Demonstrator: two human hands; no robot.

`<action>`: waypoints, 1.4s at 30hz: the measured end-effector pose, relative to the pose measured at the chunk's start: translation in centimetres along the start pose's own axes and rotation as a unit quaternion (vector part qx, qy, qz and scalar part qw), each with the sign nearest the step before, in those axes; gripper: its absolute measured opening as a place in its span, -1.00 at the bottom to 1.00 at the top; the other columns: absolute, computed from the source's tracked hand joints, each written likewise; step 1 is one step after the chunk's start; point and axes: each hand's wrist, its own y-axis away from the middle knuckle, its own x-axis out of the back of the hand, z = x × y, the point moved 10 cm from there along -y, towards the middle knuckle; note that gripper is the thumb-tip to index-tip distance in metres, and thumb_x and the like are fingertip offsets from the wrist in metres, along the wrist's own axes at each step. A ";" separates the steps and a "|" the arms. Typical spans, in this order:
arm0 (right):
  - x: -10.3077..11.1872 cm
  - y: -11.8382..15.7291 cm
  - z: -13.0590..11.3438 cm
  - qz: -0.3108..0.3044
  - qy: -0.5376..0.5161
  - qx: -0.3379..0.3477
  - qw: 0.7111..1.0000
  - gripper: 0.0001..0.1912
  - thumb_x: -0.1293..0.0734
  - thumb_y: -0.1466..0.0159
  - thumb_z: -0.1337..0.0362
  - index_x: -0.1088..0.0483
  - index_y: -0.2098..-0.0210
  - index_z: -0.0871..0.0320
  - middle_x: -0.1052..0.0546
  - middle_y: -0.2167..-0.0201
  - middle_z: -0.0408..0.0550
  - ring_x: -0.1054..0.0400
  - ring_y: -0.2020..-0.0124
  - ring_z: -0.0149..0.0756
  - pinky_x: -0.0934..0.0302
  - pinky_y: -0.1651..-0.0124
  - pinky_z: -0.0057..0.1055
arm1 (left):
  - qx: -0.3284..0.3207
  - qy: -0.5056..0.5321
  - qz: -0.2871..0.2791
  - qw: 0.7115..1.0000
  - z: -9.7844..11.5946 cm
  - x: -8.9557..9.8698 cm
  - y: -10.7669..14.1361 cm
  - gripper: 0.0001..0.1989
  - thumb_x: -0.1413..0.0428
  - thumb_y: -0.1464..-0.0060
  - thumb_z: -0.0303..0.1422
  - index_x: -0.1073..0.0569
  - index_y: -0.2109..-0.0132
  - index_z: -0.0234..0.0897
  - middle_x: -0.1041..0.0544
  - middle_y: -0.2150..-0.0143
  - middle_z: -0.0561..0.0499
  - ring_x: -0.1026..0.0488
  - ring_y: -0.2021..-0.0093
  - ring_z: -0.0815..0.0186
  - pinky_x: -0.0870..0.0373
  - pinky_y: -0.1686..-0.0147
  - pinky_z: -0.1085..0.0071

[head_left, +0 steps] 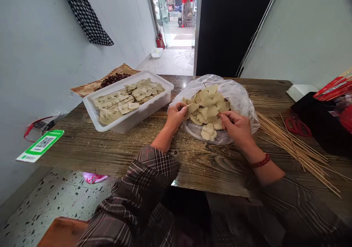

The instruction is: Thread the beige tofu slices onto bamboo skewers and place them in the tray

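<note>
Pale, flat slices (210,99) lie heaped on a clear plastic bag (242,96) at the middle of the table. My left hand (177,115) is at the heap's left edge, thumb and fingers pinched on a slice. On the right side of the heap, my right hand (235,124) is closed at the fingertips around something too small to make out. To the left stands a white plastic tub (129,120) holding skewered slices (123,100) in rows.
Loose bamboo sticks (294,148) spread over the table's right side, beside red scissors (298,127) and a black container (316,124). Behind the tub are dark skewered pieces (115,79) on a patterned mat (86,89). A green-and-white code card (41,145) lies at the left edge.
</note>
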 end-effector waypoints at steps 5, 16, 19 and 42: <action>-1.3 0.4 -0.8 -0.064 0.033 0.005 0.997 -0.69 -0.31 -0.26 0.09 -0.54 0.33 0.21 -0.35 0.71 -0.21 -0.16 0.65 -0.44 -0.03 0.53 -0.46 | 0.086 0.209 0.010 0.974 -0.8 0.3 0.2 -0.87 -0.21 0.11 -0.41 -0.43 0.36 -0.31 -0.44 0.50 0.12 -0.36 0.54 0.46 -0.40 0.49 0.51; -3.1 1.1 -0.9 -0.149 0.100 0.031 0.983 -0.70 -0.28 -0.28 0.11 -0.55 0.37 0.17 -0.43 0.66 -0.16 -0.25 0.61 -0.39 -0.05 0.53 -0.45 | 0.075 0.249 0.057 0.964 -0.1 2.2 -0.2 -0.82 -0.25 0.14 -0.44 -0.47 0.30 -0.29 -0.51 0.35 0.07 -0.38 0.46 0.49 -0.35 0.50 0.55; -3.4 1.2 -1.0 -0.167 0.115 0.041 0.978 -0.70 -0.27 -0.29 0.13 -0.55 0.37 0.17 -0.43 0.66 -0.16 -0.26 0.62 -0.39 -0.07 0.53 -0.45 | 0.046 0.221 0.074 0.971 0.2 3.0 -0.3 -0.84 -0.25 0.14 -0.43 -0.47 0.32 -0.29 -0.50 0.34 0.07 -0.37 0.44 0.48 -0.31 0.51 0.55; -3.6 1.3 -1.0 -0.150 0.175 0.086 0.969 -0.75 -0.26 -0.29 0.20 -0.56 0.35 0.14 -0.56 0.55 -0.10 -0.38 0.53 -0.32 -0.15 0.44 -0.42 | -0.034 0.105 0.063 0.992 2.8 2.4 0.3 -0.89 -0.27 0.12 -0.41 -0.53 0.35 -0.29 -0.52 0.39 0.06 -0.35 0.45 0.46 -0.27 0.45 0.53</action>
